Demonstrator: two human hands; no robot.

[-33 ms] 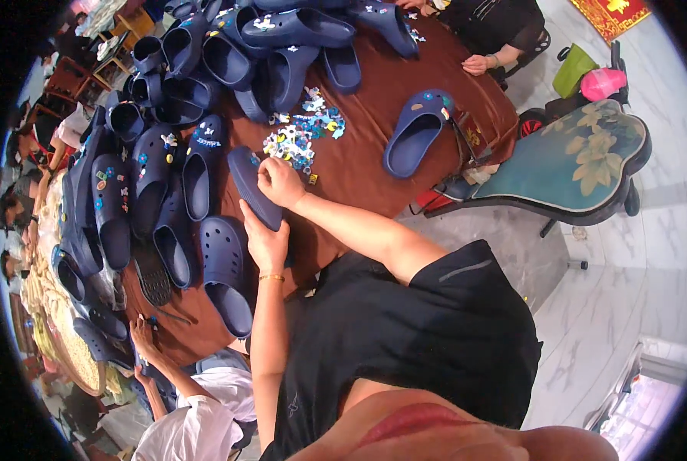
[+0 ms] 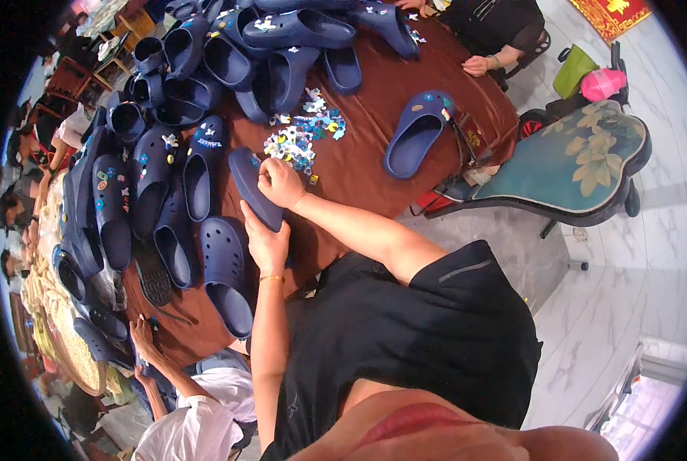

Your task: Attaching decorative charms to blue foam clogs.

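Note:
My left hand (image 2: pixel 266 240) grips a dark blue clog (image 2: pixel 245 178) near its lower end, with the fingers wrapped behind it. The clog is tipped on its side, so its ridged edge and sole show. My right hand (image 2: pixel 280 184) is closed against the upper part of the same clog, its fingertips bunched. Whatever they pinch is hidden. Just beyond the clog's upper end lies a heap of small colourful shoe charms (image 2: pixel 293 146) on the brown cloth. Beside the clog on the left, another blue clog with charms (image 2: pixel 199 177) lies on the cloth.
Many blue clogs (image 2: pixel 228 61) are piled at the far left of the brown-covered table (image 2: pixel 351 154). A single decorated clog (image 2: pixel 416 138) lies at the right. Co-workers' hands (image 2: pixel 479 64) rest at the far edge and work at the near left. A padded floral seat (image 2: pixel 558 169) stands at right.

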